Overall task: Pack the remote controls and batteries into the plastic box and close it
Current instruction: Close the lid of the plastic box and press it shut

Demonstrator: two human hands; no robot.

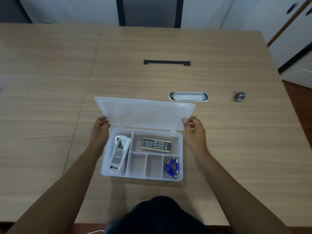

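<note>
On the wooden table (168,48), near its front edge, sat the clear plastic box (181,166) with its lid (143,114) raised and tilted back toward the far side. The left hand (100,130) gripped the lid's left edge, fingers closed around it; the right hand (195,130) pinched the lid's right edge between thumb and fingers. Inside, white remotes (119,154) lay stacked lengthwise in the tall left compartment, how many was hard to tell. A dark remote (156,144) with a pale border lay crosswise in the wide upper compartment. Blue batteries (172,167) were heaped in the lower right compartment, while the two small compartments beside them held nothing. Beyond the box, a silver oval grommet (188,96) was set into the table, and a small grey object (239,96) rested well apart to the right.
</note>
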